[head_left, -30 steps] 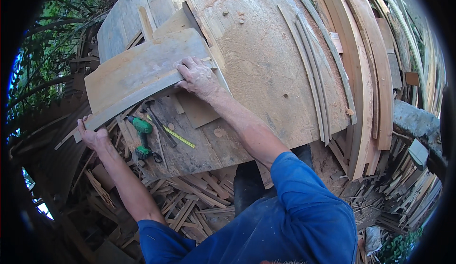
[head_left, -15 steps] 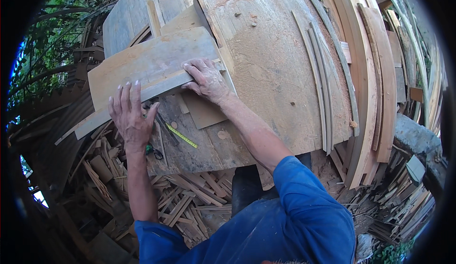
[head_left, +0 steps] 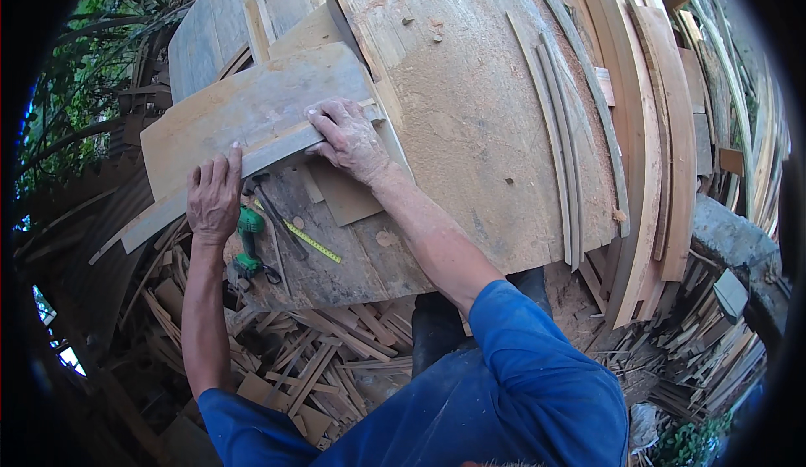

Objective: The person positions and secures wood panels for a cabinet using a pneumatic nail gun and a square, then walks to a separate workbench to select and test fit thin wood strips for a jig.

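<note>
A wide wooden board (head_left: 252, 97) lies on the worktable, with a long narrow wooden strip (head_left: 164, 217) along its near edge. My left hand (head_left: 214, 196) grips the strip toward its left part, fingers together over the top and thumb out of sight. Near the strip's right end, my right hand (head_left: 346, 139) has its fingers curled over it. Just in front of the strip, a hammer (head_left: 281, 219) and a yellow measuring tape (head_left: 311, 242) lie on the table. A green power drill (head_left: 248, 240) rests beside my left wrist.
Sawdust covers the worktable (head_left: 470, 131). Thin strips (head_left: 558, 148) lie along its right side, and long planks (head_left: 642, 156) are stacked beyond that edge. Offcuts (head_left: 315, 366) pile up below the near edge. A flat brown piece (head_left: 348, 194) lies under my right forearm.
My left hand has moved left and its spread fingers have come together on the strip, uncovering the drill. My right hand keeps its hold. The whole view has shifted slightly.
</note>
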A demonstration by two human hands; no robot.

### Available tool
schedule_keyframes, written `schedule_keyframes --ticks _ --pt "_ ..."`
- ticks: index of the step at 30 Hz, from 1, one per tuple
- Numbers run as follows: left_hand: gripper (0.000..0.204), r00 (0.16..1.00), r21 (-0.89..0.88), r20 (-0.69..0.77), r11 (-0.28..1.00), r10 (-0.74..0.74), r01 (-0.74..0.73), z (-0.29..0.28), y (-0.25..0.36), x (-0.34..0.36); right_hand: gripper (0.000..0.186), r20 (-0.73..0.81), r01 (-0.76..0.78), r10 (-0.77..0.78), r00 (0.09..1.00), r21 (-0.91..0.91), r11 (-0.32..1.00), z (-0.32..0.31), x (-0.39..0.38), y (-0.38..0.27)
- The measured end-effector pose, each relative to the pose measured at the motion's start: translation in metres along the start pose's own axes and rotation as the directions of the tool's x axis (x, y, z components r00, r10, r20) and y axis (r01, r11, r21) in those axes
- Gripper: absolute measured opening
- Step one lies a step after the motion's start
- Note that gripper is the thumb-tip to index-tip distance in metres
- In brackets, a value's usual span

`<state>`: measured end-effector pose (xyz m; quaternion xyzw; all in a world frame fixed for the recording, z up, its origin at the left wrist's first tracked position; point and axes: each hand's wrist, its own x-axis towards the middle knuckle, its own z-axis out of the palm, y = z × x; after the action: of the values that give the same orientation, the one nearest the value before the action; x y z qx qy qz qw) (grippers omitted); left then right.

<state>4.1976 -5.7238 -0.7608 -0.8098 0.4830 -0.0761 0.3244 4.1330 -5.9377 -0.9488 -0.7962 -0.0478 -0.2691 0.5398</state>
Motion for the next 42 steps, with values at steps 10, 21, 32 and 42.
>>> schedule_keyframes --ticks 10,21,32,42 --pt "0.059 1.0 -0.025 -0.027 1.0 -0.007 0.006 0.018 -0.024 0.02 0.053 -0.002 -0.069 0.069 0.998 -0.048 0.996 0.011 0.027 0.007" --pt "0.05 1.0 -0.007 -0.019 1.0 -0.011 0.011 0.03 -0.047 0.044 0.049 0.102 -0.125 0.137 0.985 -0.119 0.985 0.017 0.065 0.02" --pt "0.049 0.999 -0.017 0.004 0.999 -0.033 0.033 0.038 -0.062 0.061 0.048 0.144 -0.131 0.153 0.978 -0.153 0.98 0.021 0.088 0.031" --pt "0.05 0.999 -0.011 0.005 0.999 -0.035 0.035 0.04 -0.068 0.069 0.052 0.142 -0.109 0.139 0.98 -0.201 0.973 0.027 0.096 0.042"
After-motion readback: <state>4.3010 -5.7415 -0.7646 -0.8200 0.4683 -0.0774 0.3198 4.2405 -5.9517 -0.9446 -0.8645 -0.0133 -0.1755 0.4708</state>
